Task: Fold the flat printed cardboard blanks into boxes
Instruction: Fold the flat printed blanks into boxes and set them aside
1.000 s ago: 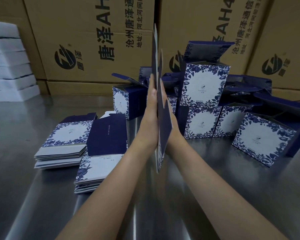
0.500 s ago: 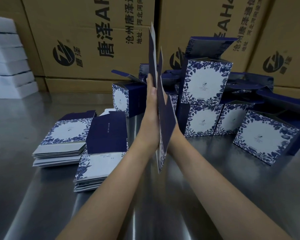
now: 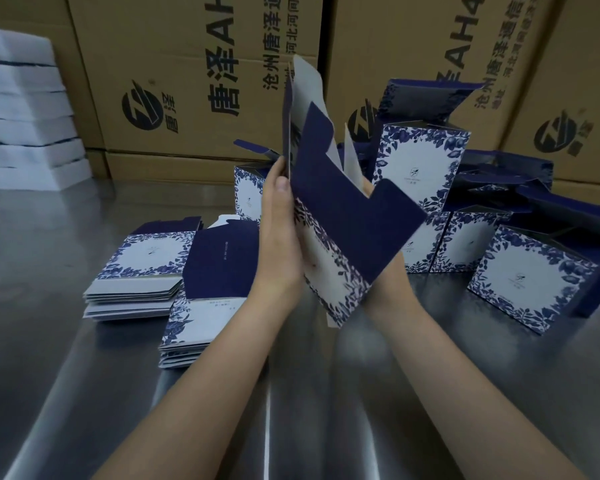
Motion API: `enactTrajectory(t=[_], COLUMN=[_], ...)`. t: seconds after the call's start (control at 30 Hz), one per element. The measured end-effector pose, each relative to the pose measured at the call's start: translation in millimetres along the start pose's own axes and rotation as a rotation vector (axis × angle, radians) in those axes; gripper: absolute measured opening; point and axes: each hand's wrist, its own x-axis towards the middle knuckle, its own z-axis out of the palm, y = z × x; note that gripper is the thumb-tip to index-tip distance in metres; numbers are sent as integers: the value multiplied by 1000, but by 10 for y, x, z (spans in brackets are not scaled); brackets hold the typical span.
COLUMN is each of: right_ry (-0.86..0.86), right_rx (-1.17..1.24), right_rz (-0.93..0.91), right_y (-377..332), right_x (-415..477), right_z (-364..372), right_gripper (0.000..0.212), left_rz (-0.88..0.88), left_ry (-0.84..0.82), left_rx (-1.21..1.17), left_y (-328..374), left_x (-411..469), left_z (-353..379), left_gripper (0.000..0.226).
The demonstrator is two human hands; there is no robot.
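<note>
Navy blank (image 3: 340,216) x1: L hand (image 3: 278,233) pinches its edge, R hand (image 3: 383,275) behind, grip unclear; 2 flat stacks (image 3: 136,275) beside.

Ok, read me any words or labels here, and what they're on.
"唐泽" with a logo: left carton.
"AH", cut off: same carton.
"沧州唐泽通信", cut off: right carton.
Small print on the folded boxes, flat blanks and held blank: too small to read.
</note>
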Motion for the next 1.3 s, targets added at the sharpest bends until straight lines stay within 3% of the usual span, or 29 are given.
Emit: enactTrajectory(t=[0.17, 0.23, 0.27, 0.37, 0.43, 0.53, 0.73, 0.97, 1.13, 1.3], right_ry=[-83, -88, -78, 18, 86, 54, -20, -29, -67, -118], right_rx=[22, -60, -127, -268, -213, -94, -159, -123, -179, -287], right_rz=[-63, -104, -124, -143, -161, -169, -224, -240, -292, -330], right_y=[-63, -141, -165, -138, -128, -107, -55, -104, -170, -212], right_x=[-67, -41, -30, 26, 23, -22, -110, -157, -134, -130], right_z=[-20, 14, 29, -26, -92, -180, -261, -265, -340, -357], right_gripper=[57, 88, 86, 33, 27, 34, 40, 33, 60, 68], left_rz=[63, 69, 79, 84, 92, 105, 92, 74, 106, 125], left_ry=[-26, -54, -76, -93, -78, -46, -10, -31, -15, -8], left_rx=[171, 202, 201, 205, 216, 234, 238, 274, 319, 348], left_y=[-18, -58, -82, -85, -98, -101, -111, -128, -155, -167], left_x=[-67, -129, -160, -213, -224, -269, -328, -350, -339, -350], left_z=[-284, -346, -378, -429, -458, -477, -472, -469, -485, -491], left_gripper=[73, 80, 85, 91, 80, 71, 56, 65, 71, 69])
